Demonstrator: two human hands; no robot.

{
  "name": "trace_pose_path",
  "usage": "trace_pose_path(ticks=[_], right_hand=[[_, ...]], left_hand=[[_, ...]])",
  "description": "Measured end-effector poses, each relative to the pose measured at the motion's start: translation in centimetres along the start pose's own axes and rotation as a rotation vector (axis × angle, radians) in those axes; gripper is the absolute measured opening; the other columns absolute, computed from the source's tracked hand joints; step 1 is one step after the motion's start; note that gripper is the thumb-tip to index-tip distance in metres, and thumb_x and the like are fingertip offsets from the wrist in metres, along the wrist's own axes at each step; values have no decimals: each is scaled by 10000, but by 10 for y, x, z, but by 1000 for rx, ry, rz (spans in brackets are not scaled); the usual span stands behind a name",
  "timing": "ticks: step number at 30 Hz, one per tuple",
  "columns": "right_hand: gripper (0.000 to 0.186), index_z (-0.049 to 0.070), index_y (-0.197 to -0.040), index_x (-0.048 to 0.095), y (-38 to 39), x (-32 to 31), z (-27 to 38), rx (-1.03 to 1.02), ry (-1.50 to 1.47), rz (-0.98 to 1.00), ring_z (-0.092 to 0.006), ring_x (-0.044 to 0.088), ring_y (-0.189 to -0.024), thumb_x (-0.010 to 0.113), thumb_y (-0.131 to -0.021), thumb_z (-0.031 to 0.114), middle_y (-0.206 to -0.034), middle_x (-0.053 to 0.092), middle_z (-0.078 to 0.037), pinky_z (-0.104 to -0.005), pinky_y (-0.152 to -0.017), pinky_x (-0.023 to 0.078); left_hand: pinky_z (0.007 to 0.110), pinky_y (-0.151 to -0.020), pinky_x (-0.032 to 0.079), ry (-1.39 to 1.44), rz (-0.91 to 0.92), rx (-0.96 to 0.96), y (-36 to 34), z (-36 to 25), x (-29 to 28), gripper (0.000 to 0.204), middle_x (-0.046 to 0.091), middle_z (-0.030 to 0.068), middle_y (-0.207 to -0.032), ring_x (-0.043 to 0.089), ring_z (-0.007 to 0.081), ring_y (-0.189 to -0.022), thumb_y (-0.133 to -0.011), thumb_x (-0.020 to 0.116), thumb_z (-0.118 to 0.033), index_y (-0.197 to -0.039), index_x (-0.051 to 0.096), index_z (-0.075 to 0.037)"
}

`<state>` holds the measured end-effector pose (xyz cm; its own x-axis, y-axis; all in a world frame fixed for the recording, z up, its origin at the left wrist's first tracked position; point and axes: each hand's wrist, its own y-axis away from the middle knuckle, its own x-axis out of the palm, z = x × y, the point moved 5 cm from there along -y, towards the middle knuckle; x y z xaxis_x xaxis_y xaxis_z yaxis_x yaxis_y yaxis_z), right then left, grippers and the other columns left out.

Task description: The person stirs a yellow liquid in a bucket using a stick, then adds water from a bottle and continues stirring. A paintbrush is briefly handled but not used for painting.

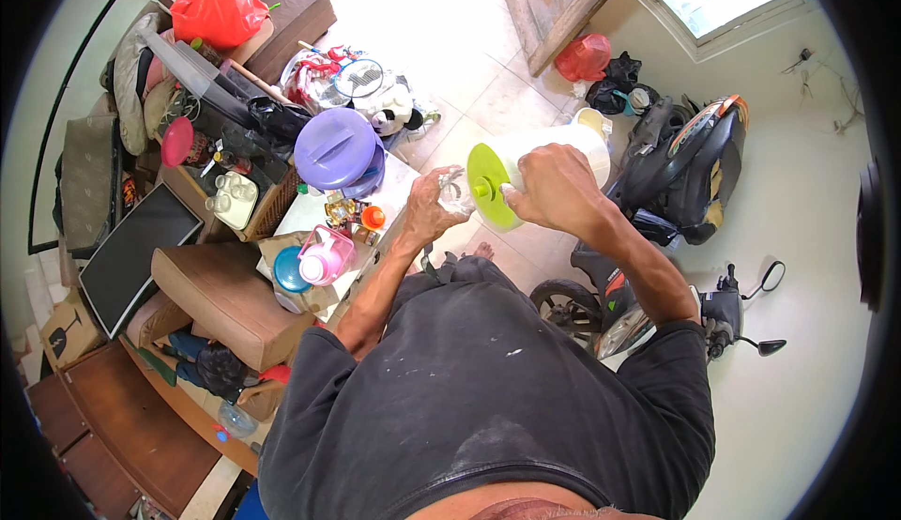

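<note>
In front of me a white cylindrical container [587, 152] with a lime-green lid [483, 182] is tipped on its side, the lid with its small knob turned to the left. My right hand [561, 187] is closed over the container close to the lid, with the thumb against the green edge. Just left of the lid, my left hand [430, 208] curls round a small clear, cup-like thing [456, 190]. Its exact kind is hard to make out. The fingers of that hand look whitish.
A white table [398, 178] at my left bears a purple lidded tub [335, 148], a pink jug [324, 259] and an orange cup [374, 217]. To the right stand a motorbike [624, 318] and black bags [621, 84]. A wooden door [554, 4] is ahead.
</note>
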<state>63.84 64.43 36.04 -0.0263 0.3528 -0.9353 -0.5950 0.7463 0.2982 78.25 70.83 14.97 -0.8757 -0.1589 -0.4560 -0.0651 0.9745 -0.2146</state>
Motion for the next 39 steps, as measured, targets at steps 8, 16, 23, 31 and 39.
trace_pose_path(ticks=[8,16,23,31,39], right_hand=[[330,-82,-669,682,-3,11,7,-88,101,-30,-412,661,-620,680,-704,246,-633,613,-273,-431,-689,554],[320,-77,-669,686,-8,12,11,-107,107,-12,-408,663,-632,685,-721,239,-656,624,-272,-434,-694,552],[312,-76,-667,686,-15,15,14,-119,125,2,-407,666,-643,682,-726,231,-661,628,-271,-436,-699,553],[259,-67,-666,692,-18,15,21,-163,105,-41,-416,655,-610,648,-696,186,-635,604,-287,-445,-671,551],[328,-90,-681,679,-22,17,21,-106,110,1,-420,659,-648,679,-713,236,-685,632,-279,-446,-707,546]], left_hand=[[422,-988,454,6,24,-19,10,2,13,723,649,128,-1189,586,340,-1108,-610,866,-247,-1254,593,-62],[430,-932,476,34,-9,-56,11,0,11,718,654,144,-1114,594,352,-1046,-626,869,-245,-1256,572,-72],[427,-926,449,59,-14,-61,9,0,9,692,666,136,-1078,610,329,-1018,-640,864,-268,-1236,575,-66],[425,-925,452,64,-19,-81,8,2,5,683,671,135,-1064,621,331,-1003,-642,865,-263,-1228,578,-59],[430,-931,454,59,-23,-64,8,10,1,710,653,145,-1095,598,335,-1043,-630,869,-261,-1247,574,-67]])
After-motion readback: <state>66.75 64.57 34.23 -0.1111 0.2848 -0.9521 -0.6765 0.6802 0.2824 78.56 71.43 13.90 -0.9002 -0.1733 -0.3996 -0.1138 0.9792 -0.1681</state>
